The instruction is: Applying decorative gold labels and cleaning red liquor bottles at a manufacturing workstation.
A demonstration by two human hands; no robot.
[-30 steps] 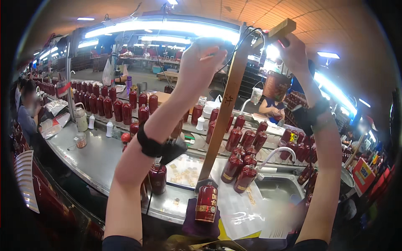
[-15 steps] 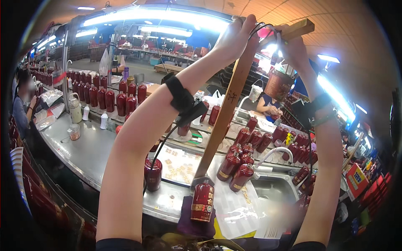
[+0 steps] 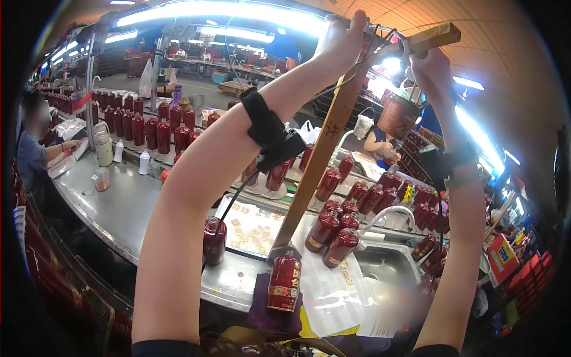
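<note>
Steel is spread across the view as a long bench (image 3: pixel 122 205), on which rows of red bottles (image 3: pixel 163 135) are ranged. From its near side a wooden post (image 3: pixel 324 149) is slanted up to the right, topped by a wooden crossbar (image 3: pixel 439 37) by which both raised arms are met. To the right of the post's foot, a metal sink (image 3: pixel 383 269) is set into the bench. Below the crossbar, at the upper right, a brown bucket (image 3: pixel 399 116) is seen. Beside the post's upper end the left hand (image 3: pixel 340 44) is held, its fingers partly hidden; whether anything is gripped by it cannot be told. Just under the crossbar the right hand (image 3: pixel 429 68) is held with fingers bent, and its grip cannot be told either. At the post's foot a single bottle (image 3: pixel 284 282) is set on a purple cloth (image 3: pixel 262 312). Between the hands dark cables (image 3: pixel 380 34) are looped, while small gold pieces (image 3: pixel 250 231) are laid out left of the post
</note>
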